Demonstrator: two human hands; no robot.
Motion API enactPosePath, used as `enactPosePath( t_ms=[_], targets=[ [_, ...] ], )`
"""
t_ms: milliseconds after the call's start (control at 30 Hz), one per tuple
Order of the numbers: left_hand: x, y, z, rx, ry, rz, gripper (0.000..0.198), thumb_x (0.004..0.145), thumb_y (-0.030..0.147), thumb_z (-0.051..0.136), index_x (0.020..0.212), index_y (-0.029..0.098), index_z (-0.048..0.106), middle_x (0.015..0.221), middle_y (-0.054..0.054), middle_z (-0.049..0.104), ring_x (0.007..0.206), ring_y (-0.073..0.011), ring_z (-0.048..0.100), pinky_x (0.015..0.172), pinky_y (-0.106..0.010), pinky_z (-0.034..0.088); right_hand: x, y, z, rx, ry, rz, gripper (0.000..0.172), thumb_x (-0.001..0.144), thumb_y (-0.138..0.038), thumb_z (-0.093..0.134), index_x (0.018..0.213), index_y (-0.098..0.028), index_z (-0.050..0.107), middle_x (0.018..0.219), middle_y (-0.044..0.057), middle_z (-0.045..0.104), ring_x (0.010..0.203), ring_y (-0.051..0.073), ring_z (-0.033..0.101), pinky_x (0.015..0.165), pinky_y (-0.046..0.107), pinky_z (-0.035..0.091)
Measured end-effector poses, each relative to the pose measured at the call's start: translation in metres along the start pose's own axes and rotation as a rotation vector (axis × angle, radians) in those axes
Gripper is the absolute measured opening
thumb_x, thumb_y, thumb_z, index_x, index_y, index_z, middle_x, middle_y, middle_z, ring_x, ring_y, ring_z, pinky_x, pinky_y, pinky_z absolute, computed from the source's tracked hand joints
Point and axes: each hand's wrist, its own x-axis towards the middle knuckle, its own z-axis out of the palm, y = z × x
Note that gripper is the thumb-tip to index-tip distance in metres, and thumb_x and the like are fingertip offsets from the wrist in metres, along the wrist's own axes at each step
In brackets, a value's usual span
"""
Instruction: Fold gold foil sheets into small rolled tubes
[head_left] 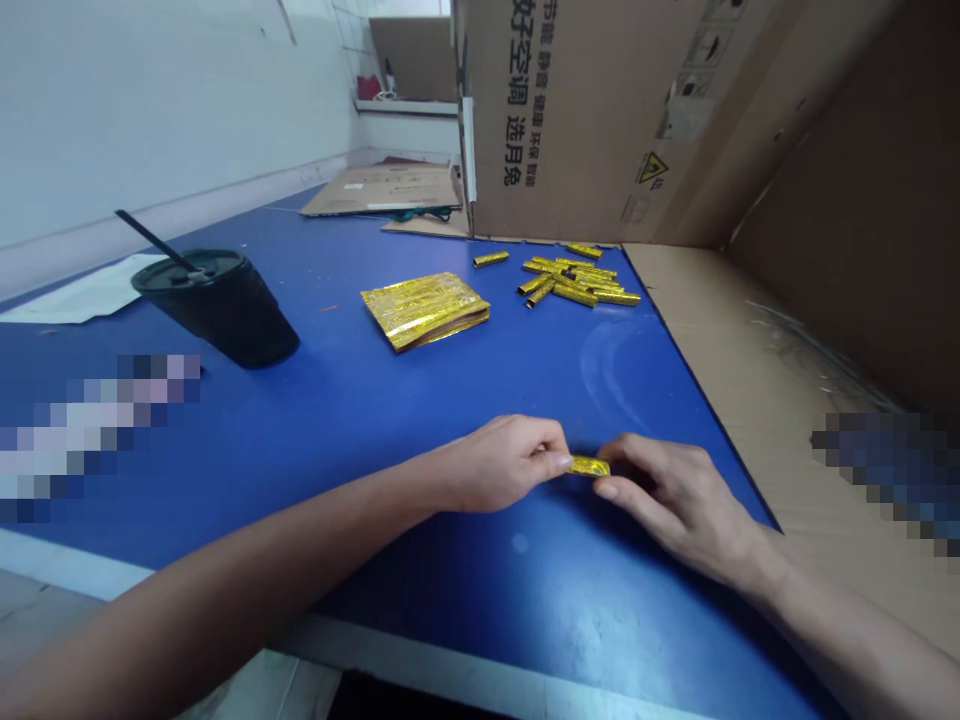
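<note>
Fingers (556,464) of the left hand (504,465) are closed on the nine o'clock end of a small gold roll (591,467), low over the near part of the blue worktop (465,570). At its three o'clock end, the right hand (686,500) curves thumb and forefinger round the tip; whether they press on it or merely frame it, I cannot tell.

The likeliest trouble, I judge, lies in that uneven hold. Should the left pinch slacken while the right has no real purchase, the roll could spring loose or unwind, if it is foil wound on itself. Squeezing too hard could flatten it instead, since ends in the heap of gold rolls (577,280) at twelve o'clock look hollow.

That heap lies loosely crossed, so a careless knock could scatter pieces towards two o'clock, where a cardboard flap (697,320) borders the worktop. One stray roll (491,259) sits apart at eleven o'clock. Nearer, also towards eleven, the gold foil stack (425,310) has parted layers on its near side; a dragging sleeve or hand might fan them out. The lidded black cup (236,310) at ten o'clock could wet everything if a wide left-arm swing tipped it.
</note>
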Motion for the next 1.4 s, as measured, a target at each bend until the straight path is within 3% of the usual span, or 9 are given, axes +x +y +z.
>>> enactPosePath(
  t_ms=[133, 300, 433, 600, 700, 933, 1167, 1300, 1400],
  targets=[
    [-0.001, -0.001, 0.008, 0.215, 0.088, 0.129, 0.017, 0.087, 0.026, 0.037, 0.082, 0.017, 0.051, 0.074, 0.001, 0.056, 0.070, -0.0115, 0.051, 0.063, -0.023, 0.036, 0.003, -0.003, 0.001, 0.294, -0.203, 0.225, 0.038, 0.088, -0.043, 0.034, 0.060, -0.020, 0.040, 0.051, -0.006, 0.037, 0.044, 0.007, 0.033, 0.041, 0.020, 0.029],
    [-0.001, -0.002, 0.013, 0.402, 0.112, 0.224, 0.017, 0.087, 0.024, 0.037, 0.079, 0.016, 0.049, 0.074, -0.001, 0.056, 0.072, -0.0142, 0.052, 0.068, -0.026, 0.037, -0.001, -0.002, 0.006, 0.163, -0.110, 0.072, 0.033, 0.089, -0.033, 0.037, 0.059, -0.019, 0.041, 0.050, -0.006, 0.034, 0.044, 0.007, 0.033, 0.045, 0.022, 0.028],
    [-0.002, 0.001, 0.009, 0.260, 0.054, 0.196, 0.018, 0.087, 0.021, 0.037, 0.075, 0.016, 0.050, 0.064, 0.003, 0.053, 0.063, -0.0101, 0.050, 0.061, -0.020, 0.036, -0.003, -0.004, 0.006, 0.020, -0.040, -0.051, 0.031, 0.089, -0.029, 0.038, 0.060, -0.018, 0.044, 0.051, -0.004, 0.041, 0.047, 0.008, 0.039, 0.050, 0.023, 0.030],
    [-0.004, 0.002, 0.010, 0.267, 0.026, 0.247, 0.019, 0.087, 0.021, 0.037, 0.076, 0.017, 0.052, 0.069, 0.002, 0.055, 0.067, -0.0100, 0.051, 0.065, -0.019, 0.036, -0.001, -0.009, 0.002, 0.160, -0.189, 0.100, 0.031, 0.087, -0.037, 0.039, 0.061, -0.020, 0.041, 0.050, -0.006, 0.038, 0.044, 0.007, 0.036, 0.044, 0.021, 0.028],
    [-0.003, -0.002, 0.014, 0.333, 0.004, 0.276, 0.021, 0.088, 0.024, 0.036, 0.077, 0.017, 0.052, 0.071, 0.001, 0.057, 0.070, -0.0121, 0.052, 0.069, -0.022, 0.036, 0.000, -0.010, 0.003, 0.191, -0.222, 0.053, 0.034, 0.089, -0.035, 0.034, 0.059, -0.020, 0.038, 0.049, -0.006, 0.034, 0.043, 0.007, 0.032, 0.045, 0.021, 0.028],
    [0.004, -0.007, 0.002, 0.239, 0.016, 0.210, 0.020, 0.087, 0.025, 0.040, 0.079, 0.018, 0.057, 0.060, 0.004, 0.054, 0.061, -0.0092, 0.049, 0.062, -0.020, 0.034, 0.000, -0.002, 0.003, 0.056, -0.096, 0.010, 0.032, 0.089, -0.031, 0.036, 0.060, -0.020, 0.041, 0.048, -0.006, 0.032, 0.041, 0.007, 0.032, 0.044, 0.021, 0.027],
    [0.004, -0.006, -0.005, 0.142, 0.066, 0.209, 0.021, 0.085, 0.022, 0.040, 0.073, 0.015, 0.056, 0.061, 0.004, 0.052, 0.057, -0.0069, 0.045, 0.058, -0.017, 0.033, 0.001, 0.001, -0.001, 0.091, -0.087, 0.054, 0.032, 0.089, -0.032, 0.035, 0.061, -0.020, 0.043, 0.048, -0.006, 0.035, 0.041, 0.008, 0.035, 0.044, 0.022, 0.029],
    [0.005, -0.004, -0.009, -0.002, 0.014, 0.082, 0.027, 0.086, 0.025, 0.036, 0.069, 0.015, 0.054, 0.049, 0.005, 0.047, 0.049, -0.0069, 0.043, 0.053, -0.017, 0.034, 0.002, 0.001, -0.003, 0.092, -0.052, 0.048, 0.031, 0.089, -0.031, 0.036, 0.062, -0.020, 0.045, 0.047, -0.006, 0.035, 0.040, 0.007, 0.035, 0.043, 0.022, 0.029],
    [0.006, -0.006, -0.011, 0.017, 0.093, 0.096, 0.028, 0.086, 0.025, 0.036, 0.068, 0.014, 0.054, 0.055, 0.004, 0.051, 0.055, -0.0075, 0.047, 0.057, -0.018, 0.035, 0.002, 0.002, -0.003, 0.050, -0.008, 0.029, 0.030, 0.089, -0.029, 0.037, 0.062, -0.020, 0.046, 0.046, -0.006, 0.035, 0.039, 0.007, 0.036, 0.043, 0.021, 0.029]
  ],
)
